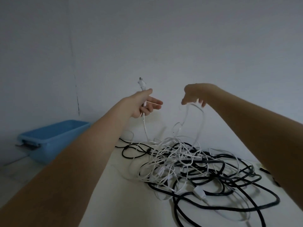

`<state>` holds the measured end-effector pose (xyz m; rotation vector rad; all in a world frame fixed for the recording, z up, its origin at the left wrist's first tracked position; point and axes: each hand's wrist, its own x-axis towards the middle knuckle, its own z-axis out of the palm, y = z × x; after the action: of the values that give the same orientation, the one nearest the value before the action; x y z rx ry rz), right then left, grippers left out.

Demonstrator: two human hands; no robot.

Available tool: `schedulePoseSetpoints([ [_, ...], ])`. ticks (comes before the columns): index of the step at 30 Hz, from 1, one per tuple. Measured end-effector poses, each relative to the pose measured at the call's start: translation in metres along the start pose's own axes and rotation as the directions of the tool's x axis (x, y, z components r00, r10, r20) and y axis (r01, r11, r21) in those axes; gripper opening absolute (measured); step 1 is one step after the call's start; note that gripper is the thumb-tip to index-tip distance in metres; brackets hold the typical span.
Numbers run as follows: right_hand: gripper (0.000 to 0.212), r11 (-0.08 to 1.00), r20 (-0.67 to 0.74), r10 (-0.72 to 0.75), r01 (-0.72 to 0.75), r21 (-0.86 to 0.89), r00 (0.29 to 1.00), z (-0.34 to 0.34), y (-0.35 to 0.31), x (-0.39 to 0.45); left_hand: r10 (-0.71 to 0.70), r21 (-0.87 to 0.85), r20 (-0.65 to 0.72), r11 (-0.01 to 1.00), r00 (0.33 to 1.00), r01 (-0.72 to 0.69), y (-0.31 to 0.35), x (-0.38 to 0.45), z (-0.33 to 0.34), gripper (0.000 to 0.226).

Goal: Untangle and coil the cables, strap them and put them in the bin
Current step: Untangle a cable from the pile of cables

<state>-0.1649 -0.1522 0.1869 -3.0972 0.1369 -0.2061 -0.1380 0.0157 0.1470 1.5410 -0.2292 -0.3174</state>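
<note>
Left hand (144, 104) at frame centre pinched a white cable (145, 123) below its plug. Right hand (195, 95) apparently hooked a raised loop, fingers curled. Tangle (188, 164) lay lower right; blue bin (52, 136) left.

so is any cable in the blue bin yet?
No, the blue bin shows no cable in the part of its inside that is visible, and the cable tangle lies on the table.

Cable tangle (193, 164) blocks centre-right of the surface (124, 202). Bare strip lies between tangle and blue bin (54, 141).
</note>
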Motion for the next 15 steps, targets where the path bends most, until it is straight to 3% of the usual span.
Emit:
schedulePoseSetpoints([
  [1, 0.04, 0.99, -0.074, -0.07, 0.06, -0.125, 0.995, 0.001, -0.003, -0.002, 0.0, -0.011, 0.037, 1.0, 0.999, 0.0, 0.0, -0.003, 0.002, 0.057],
  [2, 0.04, 0.98, -0.103, -0.16, 0.145, -0.134, 0.982, 0.005, -0.008, -0.006, 0.01, -0.031, 0.08, 1.0, 0.997, -0.007, 0.0, -0.005, 0.004, 0.058],
  [3, 0.037, 0.969, -0.069, -0.248, 0.245, -0.041, 0.966, 0.012, -0.012, -0.01, 0.025, -0.059, 0.126, 0.998, 0.992, -0.018, -0.001, -0.008, 0.006, 0.059],
  [4, 0.035, 0.936, -0.004, -0.312, 0.309, 0.167, 0.95, 0.024, -0.015, -0.012, 0.044, -0.095, 0.173, 0.995, 0.984, -0.028, -0.002, -0.011, 0.008, 0.06],
  [6, 0.032, 0.726, 0.118, -0.425, 0.26, 0.636, 0.898, 0.055, -0.017, -0.016, 0.083, -0.186, 0.244, 0.982, 0.966, -0.038, -0.007, -0.014, 0.012, 0.063],
  [8, 0.031, 0.425, 0.131, -0.466, 0.092, 0.901, 0.875, 0.081, -0.017, -0.017, 0.093, -0.242, 0.276, 0.97, 0.957, -0.024, -0.011, -0.015, 0.011, 0.07],
  [11, 0.031, 0.08, 0.078, -0.47, -0.046, 0.996, 0.879, 0.096, -0.025, -0.013, 0.075, -0.218, 0.344, 0.976, 0.936, 0.002, -0.017, -0.019, 0.006, 0.076],
  [15, 0.024, -0.142, -0.042, -0.552, -0.044, 0.989, 0.833, 0.086, -0.027, -0.012, 0.011, -0.03, 0.425, 1.0, 0.905, 0.002, -0.023, -0.029, 0.007, 0.072],
])
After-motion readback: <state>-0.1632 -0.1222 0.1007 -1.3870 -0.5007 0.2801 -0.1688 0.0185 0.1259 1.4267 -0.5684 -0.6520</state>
